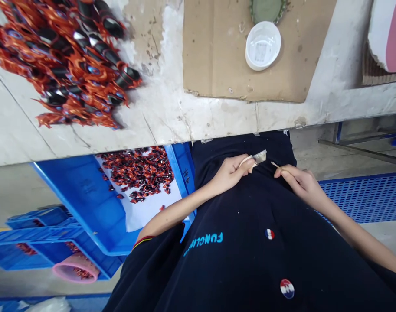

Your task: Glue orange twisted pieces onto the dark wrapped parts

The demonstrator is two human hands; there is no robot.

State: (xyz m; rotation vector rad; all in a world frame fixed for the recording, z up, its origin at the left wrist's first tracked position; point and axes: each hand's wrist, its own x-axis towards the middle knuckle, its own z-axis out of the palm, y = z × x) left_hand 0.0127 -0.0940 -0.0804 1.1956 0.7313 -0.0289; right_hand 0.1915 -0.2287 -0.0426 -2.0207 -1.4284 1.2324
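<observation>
Over the dark apron [233, 242] at my lap, my left hand [232, 173] is closed on a small flat silvery-grey piece [260, 157] that sticks out past the fingertips. Its exact kind is too small to make out. To the right, my right hand [298, 181] pinches a thin pale stick [275, 164], whose tip points toward the silvery piece. A small gap separates the stick from that piece.
On the worktable lie a heap of red-and-black toy parts [83, 65], a cardboard sheet [214, 56], a white cup [263, 45] and a green-rimmed round lid [267, 9]. Blue crates [83, 199] and a pink basin [63, 271] with small red parts stand below left.
</observation>
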